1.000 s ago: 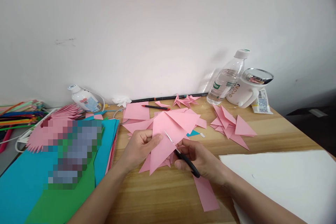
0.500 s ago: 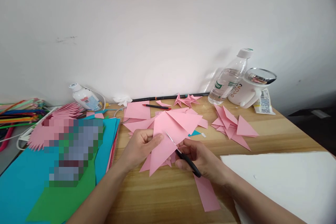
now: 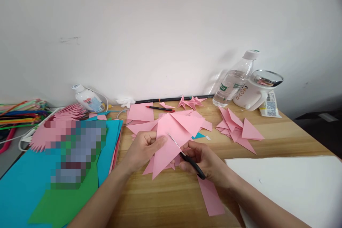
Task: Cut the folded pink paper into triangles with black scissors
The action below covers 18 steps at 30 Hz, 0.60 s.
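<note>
While the left grip [image 3: 143, 149] pinches paper [image 3: 169, 152], the right grip [image 3: 205, 161] clamps scissors [image 3: 192, 164].
Paper should be light, easily creased: hold its edge.

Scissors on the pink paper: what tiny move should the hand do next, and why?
Probably the right hand should gently squeeze the scissors to snip. One blade lies across the pink paper from its lower right edge, and the left hand pinches that sheet. The other blade can't be seen.
</note>
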### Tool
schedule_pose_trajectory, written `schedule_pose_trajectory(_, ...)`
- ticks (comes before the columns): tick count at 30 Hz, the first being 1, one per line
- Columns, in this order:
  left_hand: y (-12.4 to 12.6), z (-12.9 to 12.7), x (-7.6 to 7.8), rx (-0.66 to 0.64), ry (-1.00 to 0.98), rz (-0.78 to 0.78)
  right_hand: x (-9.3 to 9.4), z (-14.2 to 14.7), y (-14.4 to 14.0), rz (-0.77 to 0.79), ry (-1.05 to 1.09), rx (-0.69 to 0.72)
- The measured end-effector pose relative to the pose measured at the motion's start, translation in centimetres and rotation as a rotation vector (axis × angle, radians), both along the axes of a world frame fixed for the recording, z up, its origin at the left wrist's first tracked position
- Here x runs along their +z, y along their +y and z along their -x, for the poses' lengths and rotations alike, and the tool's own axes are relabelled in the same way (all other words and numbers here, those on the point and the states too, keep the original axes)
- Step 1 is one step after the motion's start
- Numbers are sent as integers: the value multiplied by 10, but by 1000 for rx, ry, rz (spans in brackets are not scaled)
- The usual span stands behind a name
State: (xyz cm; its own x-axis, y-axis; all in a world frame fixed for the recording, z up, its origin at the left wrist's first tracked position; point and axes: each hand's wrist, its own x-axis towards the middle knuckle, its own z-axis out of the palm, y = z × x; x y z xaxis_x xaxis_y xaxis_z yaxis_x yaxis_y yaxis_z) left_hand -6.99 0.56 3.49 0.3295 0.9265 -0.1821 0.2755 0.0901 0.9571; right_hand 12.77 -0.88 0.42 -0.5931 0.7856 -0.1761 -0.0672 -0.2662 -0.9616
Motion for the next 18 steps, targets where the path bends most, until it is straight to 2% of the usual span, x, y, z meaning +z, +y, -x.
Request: schedule_pose_trajectory(18,2,0,-2,-4,-29,20,-2,0,0,-27,3,-10)
